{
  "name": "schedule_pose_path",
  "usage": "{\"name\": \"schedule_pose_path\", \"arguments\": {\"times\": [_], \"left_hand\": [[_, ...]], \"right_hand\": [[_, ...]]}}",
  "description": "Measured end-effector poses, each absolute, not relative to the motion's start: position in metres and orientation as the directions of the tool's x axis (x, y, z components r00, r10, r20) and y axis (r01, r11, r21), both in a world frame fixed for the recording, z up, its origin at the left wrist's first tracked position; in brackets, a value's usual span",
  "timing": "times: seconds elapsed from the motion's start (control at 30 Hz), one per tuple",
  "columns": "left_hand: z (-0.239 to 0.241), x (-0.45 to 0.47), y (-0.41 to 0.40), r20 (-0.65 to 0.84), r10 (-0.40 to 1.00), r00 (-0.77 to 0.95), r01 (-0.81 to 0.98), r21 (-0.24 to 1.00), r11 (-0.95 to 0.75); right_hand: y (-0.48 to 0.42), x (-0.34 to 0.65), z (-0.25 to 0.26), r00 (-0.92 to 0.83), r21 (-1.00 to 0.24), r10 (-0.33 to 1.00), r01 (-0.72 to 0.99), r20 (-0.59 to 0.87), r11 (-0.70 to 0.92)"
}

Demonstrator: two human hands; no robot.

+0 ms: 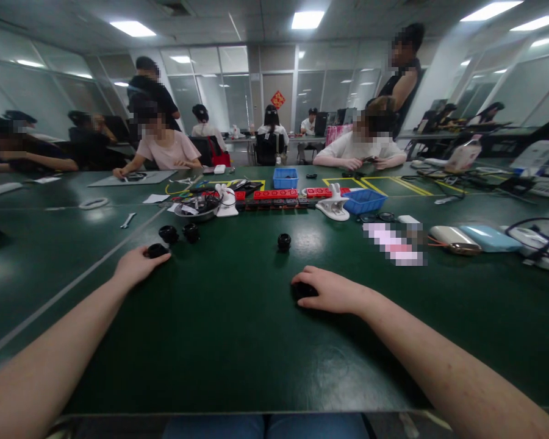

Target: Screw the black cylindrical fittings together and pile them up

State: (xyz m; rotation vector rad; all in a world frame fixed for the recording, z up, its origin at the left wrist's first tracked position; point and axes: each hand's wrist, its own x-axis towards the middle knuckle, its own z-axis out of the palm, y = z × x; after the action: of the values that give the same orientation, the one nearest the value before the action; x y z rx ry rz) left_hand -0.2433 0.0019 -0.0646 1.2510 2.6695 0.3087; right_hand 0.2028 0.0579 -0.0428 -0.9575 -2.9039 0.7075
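We hold our bare left arm [68, 341] and right arm [421, 335] forward, left hand [135, 267] and right hand [329, 290] well apart, fingers [310, 276] curled.

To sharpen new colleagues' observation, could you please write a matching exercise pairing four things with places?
1. Left hand
2. Right hand
3. Silver metal wrench
4. Red diamond decoration

A. Left of the round metal bowl
B. On a black round part beside two others
C. Beyond the green table
D. On the black round part nearest the viewer

1-B; 2-D; 3-A; 4-C
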Motion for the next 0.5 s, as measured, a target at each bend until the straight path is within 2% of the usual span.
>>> {"name": "schedule_pose_path", "arguments": {"times": [0.3,0.5], "left_hand": [[-0.058,-0.267,-0.005,-0.09,0.723,-0.685,0.688,0.246,0.683],[-0.057,-0.27,-0.007,-0.025,0.684,-0.729,0.666,0.205,0.717]], "right_hand": [[0.057,0.204,-0.042,-0.806,-0.412,0.575,0.575,-0.14,0.707],[0.057,0.205,-0.039,-0.805,-0.405,0.575,0.579,-0.145,0.708]]}}
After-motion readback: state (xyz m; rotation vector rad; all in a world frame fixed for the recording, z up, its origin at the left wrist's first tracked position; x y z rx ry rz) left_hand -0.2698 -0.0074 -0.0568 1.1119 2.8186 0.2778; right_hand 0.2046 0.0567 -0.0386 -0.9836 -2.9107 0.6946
